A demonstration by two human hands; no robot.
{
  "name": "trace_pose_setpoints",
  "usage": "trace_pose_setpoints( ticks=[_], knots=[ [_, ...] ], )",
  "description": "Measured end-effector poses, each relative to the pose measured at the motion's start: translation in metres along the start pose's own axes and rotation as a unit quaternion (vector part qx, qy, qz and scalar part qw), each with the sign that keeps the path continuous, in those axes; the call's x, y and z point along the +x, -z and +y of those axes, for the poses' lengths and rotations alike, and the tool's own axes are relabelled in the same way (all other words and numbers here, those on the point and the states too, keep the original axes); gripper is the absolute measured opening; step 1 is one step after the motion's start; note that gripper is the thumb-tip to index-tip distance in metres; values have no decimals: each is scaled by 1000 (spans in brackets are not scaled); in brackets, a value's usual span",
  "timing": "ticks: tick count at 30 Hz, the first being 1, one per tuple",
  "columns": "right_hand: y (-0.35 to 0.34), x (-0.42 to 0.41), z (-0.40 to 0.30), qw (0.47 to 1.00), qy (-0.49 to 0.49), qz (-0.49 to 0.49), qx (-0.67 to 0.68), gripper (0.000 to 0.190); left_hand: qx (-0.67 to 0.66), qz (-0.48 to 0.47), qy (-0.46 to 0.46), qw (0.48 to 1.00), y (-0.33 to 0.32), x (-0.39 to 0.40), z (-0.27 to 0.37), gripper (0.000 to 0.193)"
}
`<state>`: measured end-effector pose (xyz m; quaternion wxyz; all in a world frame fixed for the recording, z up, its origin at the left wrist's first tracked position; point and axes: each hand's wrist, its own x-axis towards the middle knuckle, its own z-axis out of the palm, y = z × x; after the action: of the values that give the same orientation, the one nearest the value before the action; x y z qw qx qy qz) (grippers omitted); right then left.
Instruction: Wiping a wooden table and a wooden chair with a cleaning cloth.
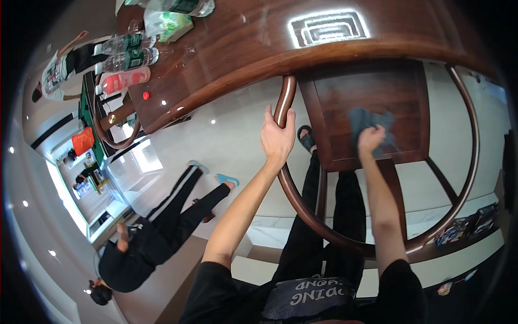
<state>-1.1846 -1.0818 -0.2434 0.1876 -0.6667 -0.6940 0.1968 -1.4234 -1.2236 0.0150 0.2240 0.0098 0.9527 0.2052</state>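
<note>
My left hand (278, 135) grips the curved wooden armrest (287, 95) of a dark wood chair, near where the rail meets the table edge. My right hand (370, 139) holds a grey-blue cloth (360, 119) against the chair's flat wooden seat (336, 137). Cloth and hand look slightly blurred. The round rail of the chair (474, 133) curves from the left armrest past my legs to the right side, and my right forearm reaches over it.
A polished wooden table (234, 52) spans the top, bearing plastic bottles (127, 58), a pink-red drink bottle (123, 80), a tissue pack (176, 26) and a red cap (146, 95). A person in black (133, 255) stands at left; others are farther off. A low ledge (465, 259) lies behind the chair.
</note>
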Motion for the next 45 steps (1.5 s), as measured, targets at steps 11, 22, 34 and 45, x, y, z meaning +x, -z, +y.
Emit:
trace_pose_setpoints(
  ticks=[11,22,34,45],
  knots=[
    [75,-78,-308,857,330,-323,228,20,-166,60,-12,984,25,0,-28,67],
    [130,-101,-284,799,323,-503,67,22,-222,91,-42,970,17,0,-47,28],
    [374,-190,-221,822,313,-467,90,28,-334,-14,-191,923,149,-197,-152,24],
    [450,-339,-303,613,537,-513,269,37,-231,132,-290,919,320,-358,-225,15]
  ],
)
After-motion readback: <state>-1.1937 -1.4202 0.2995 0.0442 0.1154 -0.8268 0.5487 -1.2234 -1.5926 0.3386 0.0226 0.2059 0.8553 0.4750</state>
